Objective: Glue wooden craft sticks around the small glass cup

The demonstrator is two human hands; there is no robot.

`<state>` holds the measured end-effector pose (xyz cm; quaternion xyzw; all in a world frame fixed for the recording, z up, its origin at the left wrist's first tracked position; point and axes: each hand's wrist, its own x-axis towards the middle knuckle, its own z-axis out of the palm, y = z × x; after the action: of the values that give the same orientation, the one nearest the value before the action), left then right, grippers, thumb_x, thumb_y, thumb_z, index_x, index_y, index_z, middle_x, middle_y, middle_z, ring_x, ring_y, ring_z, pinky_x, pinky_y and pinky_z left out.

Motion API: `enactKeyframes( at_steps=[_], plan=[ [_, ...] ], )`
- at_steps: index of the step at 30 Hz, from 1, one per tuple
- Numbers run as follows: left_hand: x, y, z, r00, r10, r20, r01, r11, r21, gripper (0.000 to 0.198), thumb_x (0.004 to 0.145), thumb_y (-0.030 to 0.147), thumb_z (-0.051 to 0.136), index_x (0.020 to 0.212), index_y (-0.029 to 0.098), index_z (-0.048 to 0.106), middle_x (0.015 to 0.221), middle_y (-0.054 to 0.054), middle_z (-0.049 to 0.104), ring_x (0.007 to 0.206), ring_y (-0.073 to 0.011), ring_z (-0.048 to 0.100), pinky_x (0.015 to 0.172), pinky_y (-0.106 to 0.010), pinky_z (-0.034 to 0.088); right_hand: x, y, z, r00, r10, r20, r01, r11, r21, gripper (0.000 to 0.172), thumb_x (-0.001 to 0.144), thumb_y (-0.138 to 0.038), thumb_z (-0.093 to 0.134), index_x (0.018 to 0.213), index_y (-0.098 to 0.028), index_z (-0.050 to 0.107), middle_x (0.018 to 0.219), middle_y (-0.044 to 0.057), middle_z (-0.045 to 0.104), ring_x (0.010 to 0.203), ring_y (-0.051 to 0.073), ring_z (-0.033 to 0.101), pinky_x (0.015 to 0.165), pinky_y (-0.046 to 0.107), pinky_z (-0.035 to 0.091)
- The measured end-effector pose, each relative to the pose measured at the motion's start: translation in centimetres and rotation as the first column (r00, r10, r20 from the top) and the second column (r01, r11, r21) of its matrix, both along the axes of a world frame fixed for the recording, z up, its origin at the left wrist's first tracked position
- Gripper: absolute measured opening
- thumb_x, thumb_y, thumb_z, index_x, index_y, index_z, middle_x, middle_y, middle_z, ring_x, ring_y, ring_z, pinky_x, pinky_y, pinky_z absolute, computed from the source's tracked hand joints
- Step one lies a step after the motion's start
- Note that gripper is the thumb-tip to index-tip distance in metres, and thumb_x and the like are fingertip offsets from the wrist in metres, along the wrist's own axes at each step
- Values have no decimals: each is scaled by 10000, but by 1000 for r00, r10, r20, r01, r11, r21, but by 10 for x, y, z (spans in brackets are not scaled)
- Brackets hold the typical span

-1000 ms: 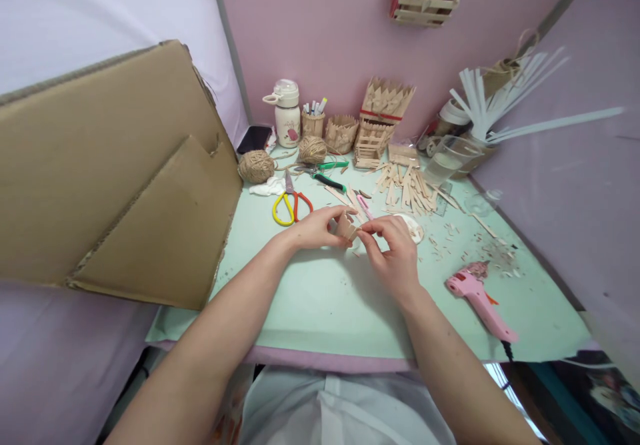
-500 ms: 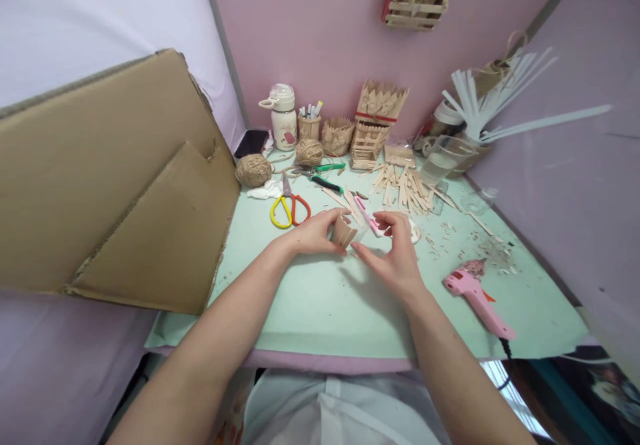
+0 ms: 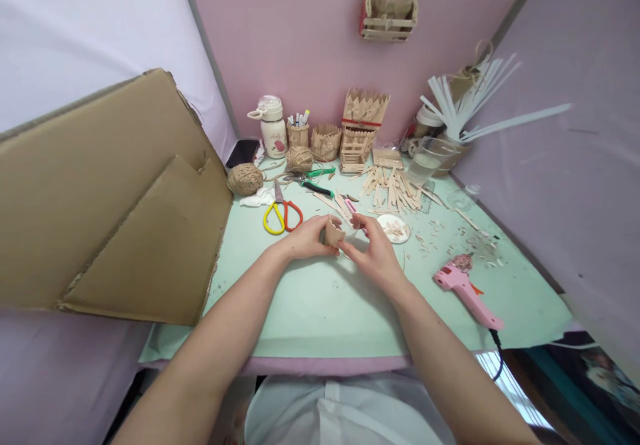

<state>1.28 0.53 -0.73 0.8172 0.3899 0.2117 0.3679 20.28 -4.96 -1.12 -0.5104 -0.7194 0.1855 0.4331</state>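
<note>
Above the middle of the table, my left hand is wrapped round a small cup faced with wooden craft sticks. The cup lies tilted, and its right part looks like clear plastic. My right hand closes on that right end, thumb at the lower edge and fingers above. A pink craft knife lies just beyond my right fingers. Scissors with one yellow and one red handle rest left of the cup. A white dish with wood bits stands right of my right hand.
A pink glue gun lies at the right, its cord over the front edge. Cardboard stands along the left. Twine balls, pliers, loose craft sticks, a bottle and a cup of white glue sticks line the back.
My right hand has come in to the left and now meets the cup. The cup has turned slightly in my left hand. The view has shifted a little, showing more of the white dish.
</note>
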Motion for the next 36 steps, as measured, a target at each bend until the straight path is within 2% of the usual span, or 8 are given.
enactKeyframes(
  at_steps=[7, 15, 18, 21, 25, 30, 36],
  plan=[
    [1, -2, 2, 1000, 27, -12, -27, 1000, 0, 574, 639, 386, 765, 1153, 189, 601, 1143, -79, 639, 1041, -264, 596, 898, -380, 478, 0, 0, 0, 1000, -5, 20, 5, 1000, 12, 463, 826, -397, 655, 1225, -216, 506, 1079, 101, 611, 1007, 259, 578, 888, 449, 463],
    [0, -1, -2, 1000, 12, -3, -12, 1000, 19, 580, 649, 402, 765, 1157, 180, 595, 1145, -84, 638, 1034, -258, 600, 872, -359, 479, 1, 0, -2, 999, -8, 40, 7, 1000, 2, 460, 833, -390, 647, 1228, -205, 500, 1085, 110, 605, 1001, 263, 577, 893, 468, 467],
    [0, -1, -3, 1000, 9, 11, -9, 999, 36, 595, 653, 399, 762, 1175, 174, 587, 1157, -93, 634, 1046, -264, 593, 896, -375, 471, 0, -2, -1, 998, -18, 67, 13, 997, 74, 635, 798, -395, 687, 1344, -210, 421, 1186, 144, 554, 1092, 290, 546, 931, 495, 462],
    [0, -1, -2, 1000, -2, 16, 1, 999, 40, 592, 660, 366, 757, 1188, 173, 573, 1158, -92, 632, 1053, -265, 587, 909, -383, 465, -2, -8, 4, 988, -52, 143, 15, 969, 247, 769, 801, -392, 685, 1459, -258, 309, 1351, 166, 428, 1261, 327, 438, 1013, 539, 406],
    [0, -2, -1, 1000, 12, 8, -13, 999, 39, 515, 641, 304, 764, 1105, 163, 590, 1075, -71, 642, 986, -257, 591, 845, -363, 476, -8, -16, 11, 960, -51, 277, -66, 915, 398, 647, 844, -340, 640, 1434, -357, 374, 1391, 125, 394, 1276, 335, 421, 1017, 551, 385],
    [0, -1, -3, 1000, 6, 14, -6, 999, 48, 463, 645, 276, 753, 1066, 165, 595, 1058, -65, 643, 976, -250, 583, 842, -359, 466, -10, -17, 12, 941, -88, 326, -62, 905, 421, 502, 855, -326, 634, 1343, -349, 517, 1380, 109, 458, 1238, 332, 430, 1007, 547, 375],
    [0, 0, -6, 999, 1, 49, -3, 998, 56, 455, 657, 302, 738, 1077, 169, 620, 1039, -65, 652, 953, -240, 585, 856, -364, 463, -8, -15, 15, 929, -122, 349, -49, 896, 442, 432, 864, -304, 632, 1288, -361, 577, 1388, 87, 506, 1221, 323, 432, 1003, 542, 376]
  ],
)
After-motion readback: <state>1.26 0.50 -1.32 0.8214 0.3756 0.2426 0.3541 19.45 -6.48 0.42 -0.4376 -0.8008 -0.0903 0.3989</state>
